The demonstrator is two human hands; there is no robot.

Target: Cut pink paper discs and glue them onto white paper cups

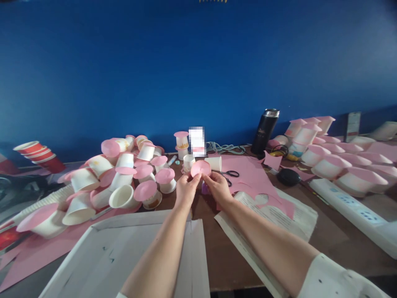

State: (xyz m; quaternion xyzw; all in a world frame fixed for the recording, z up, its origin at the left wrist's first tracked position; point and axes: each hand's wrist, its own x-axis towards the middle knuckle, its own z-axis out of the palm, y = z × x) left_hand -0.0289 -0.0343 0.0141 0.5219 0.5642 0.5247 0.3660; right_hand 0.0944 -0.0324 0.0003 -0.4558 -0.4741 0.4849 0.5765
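My left hand (187, 188) and my right hand (218, 186) meet at the middle of the table. Between their fingertips they pinch a round pink paper disc (200, 166), each hand at its lower edge. Right behind the disc stand a small white paper cup (189, 160) and another paper cup (214, 164) tipped on its side. Black-handled scissors (232, 174) lie just right of my right hand, on pink paper. A small purple thing (205, 188) shows below the disc, partly hidden by my fingers.
Many paper cups topped with pink discs crowd the left (122, 178); more stand at right (341, 161). A black thermos (265, 131) stands at the back. Cut pink paper (248, 169) and newspaper (302, 211) lie right. A white board (130, 252) fills the front left; a power strip (353, 211) lies far right.
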